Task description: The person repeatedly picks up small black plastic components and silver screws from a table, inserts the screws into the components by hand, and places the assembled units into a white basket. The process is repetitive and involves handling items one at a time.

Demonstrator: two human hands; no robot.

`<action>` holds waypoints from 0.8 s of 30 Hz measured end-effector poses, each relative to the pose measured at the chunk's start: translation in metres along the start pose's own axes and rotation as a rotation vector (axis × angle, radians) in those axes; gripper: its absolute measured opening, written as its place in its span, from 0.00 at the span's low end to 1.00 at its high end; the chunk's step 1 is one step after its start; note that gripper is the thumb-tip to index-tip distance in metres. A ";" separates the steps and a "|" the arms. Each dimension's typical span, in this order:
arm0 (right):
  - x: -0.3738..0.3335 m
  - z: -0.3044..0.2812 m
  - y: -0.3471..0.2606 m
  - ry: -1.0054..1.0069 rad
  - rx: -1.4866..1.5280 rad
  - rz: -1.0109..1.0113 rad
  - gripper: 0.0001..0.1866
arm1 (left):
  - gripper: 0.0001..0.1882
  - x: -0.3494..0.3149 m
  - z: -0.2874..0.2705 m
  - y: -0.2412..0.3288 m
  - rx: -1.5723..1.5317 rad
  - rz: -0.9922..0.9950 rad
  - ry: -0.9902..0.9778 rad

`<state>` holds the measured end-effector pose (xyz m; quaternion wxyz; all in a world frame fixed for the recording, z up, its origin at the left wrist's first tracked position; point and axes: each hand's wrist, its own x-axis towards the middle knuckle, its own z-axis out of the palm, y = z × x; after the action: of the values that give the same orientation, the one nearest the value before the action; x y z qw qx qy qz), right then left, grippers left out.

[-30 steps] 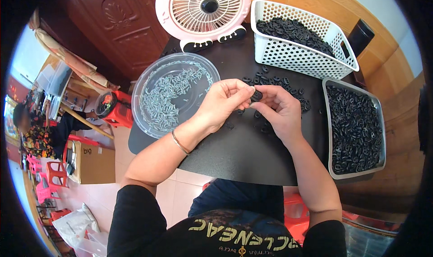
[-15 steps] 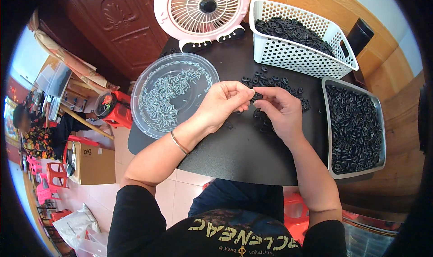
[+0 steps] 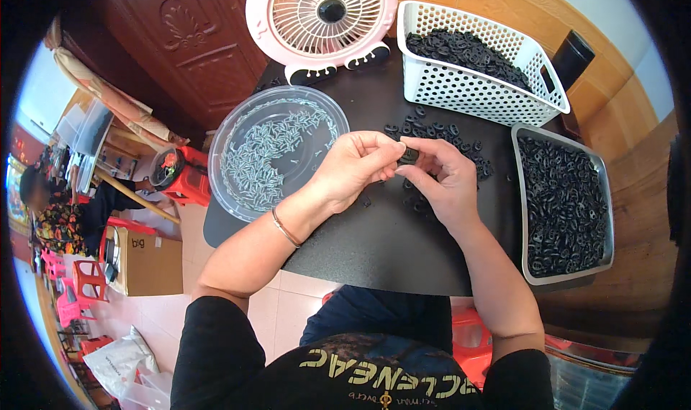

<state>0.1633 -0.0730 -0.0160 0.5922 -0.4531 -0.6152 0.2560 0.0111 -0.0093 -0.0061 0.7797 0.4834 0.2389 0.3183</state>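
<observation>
Over the middle of the dark table, my two hands meet fingertip to fingertip. A small oval black plastic piece (image 3: 409,155) sits between the thumb and forefinger of my right hand (image 3: 452,183). My left hand (image 3: 354,167) is closed in a pinch, its thumb tip against the piece's left edge; whatever it pinches is hidden. Beneath and beyond the hands lies a loose pile of similar black pieces (image 3: 435,131). To the left stands a round clear tub (image 3: 311,183) with many thin, silvery metal pieces (image 3: 252,161).
A white perforated basket (image 3: 475,107) of black parts stands at the back right. A grey tray (image 3: 528,248) full of black pieces sits by the right edge. Behind the tub is a pink fan (image 3: 268,32). Far left, a person (image 3: 65,219) is near a cardboard box (image 3: 155,266).
The black piece has turned and shows more of its face between the fingertips. My right hand has shifted slightly left, while my left hand stays nearly in place.
</observation>
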 end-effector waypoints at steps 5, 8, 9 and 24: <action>-0.002 0.001 0.002 0.048 0.014 0.042 0.17 | 0.05 -0.001 0.002 -0.002 0.043 -0.009 0.037; -0.001 0.002 0.002 0.086 0.010 0.023 0.17 | 0.05 0.000 -0.001 -0.003 0.042 -0.007 0.030; -0.001 0.002 0.001 0.099 0.006 0.009 0.16 | 0.05 0.000 -0.001 -0.003 0.038 -0.007 0.031; 0.001 -0.002 -0.002 0.021 -0.080 -0.071 0.17 | 0.06 0.000 0.003 -0.004 0.440 0.192 -0.007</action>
<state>0.1646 -0.0732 -0.0137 0.5887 -0.4571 -0.6342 0.2053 0.0142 -0.0123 -0.0083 0.6226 0.6631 0.2527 0.3297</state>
